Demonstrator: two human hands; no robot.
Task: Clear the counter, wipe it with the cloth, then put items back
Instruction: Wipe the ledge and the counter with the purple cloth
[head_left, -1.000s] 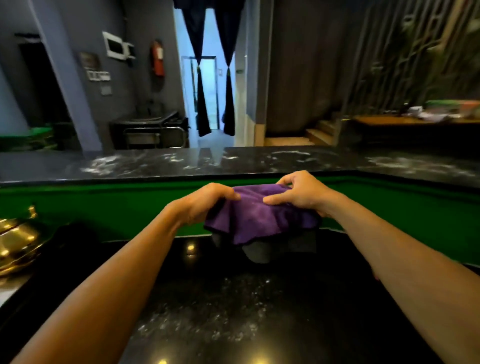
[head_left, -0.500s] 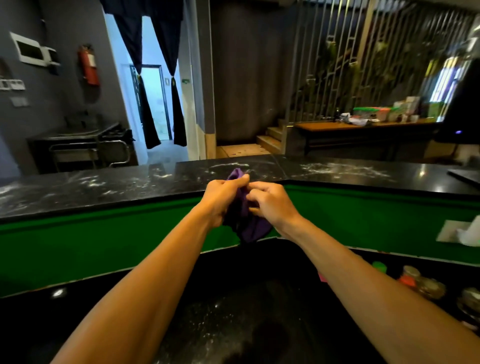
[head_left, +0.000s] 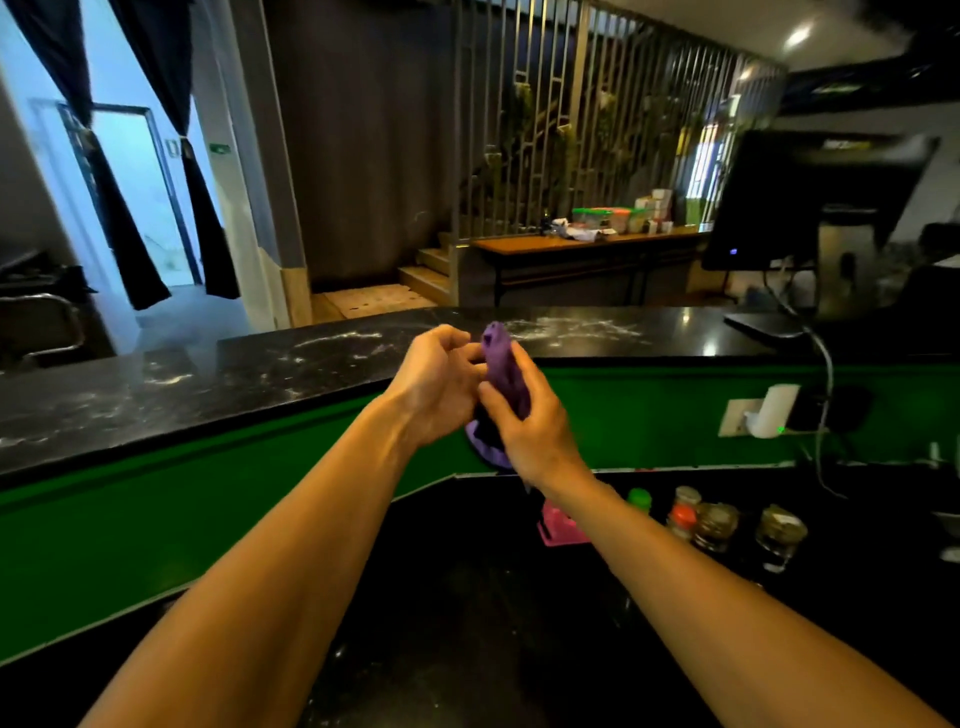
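Both of my hands were closed on the purple cloth (head_left: 500, 364), which was bunched into a tall wad and held in the air above the back edge of the black counter (head_left: 467, 634), touching nothing else. My right hand (head_left: 535, 431) wrapped round its middle, with the thumb across the front. My left hand (head_left: 436, 389) met it from the other side, fingers curled and pinching the upper part. The cloth's top poked out above my fingers and a fold hung out below my right palm.

Behind the cloth rose the green panel (head_left: 208, 499), topped by a dark marbled ledge (head_left: 311, 358). Along the counter's back edge, toward its right end, stood a pink thing (head_left: 563, 527), partly hidden by my right forearm, then a green cap (head_left: 639, 499), a bottle with a red lid (head_left: 683, 514) and two glass jars (head_left: 719, 525), close together in a row. A white plug (head_left: 771, 410) sat on the panel above them, and a dark monitor (head_left: 810, 197) stood at the ledge's right end.
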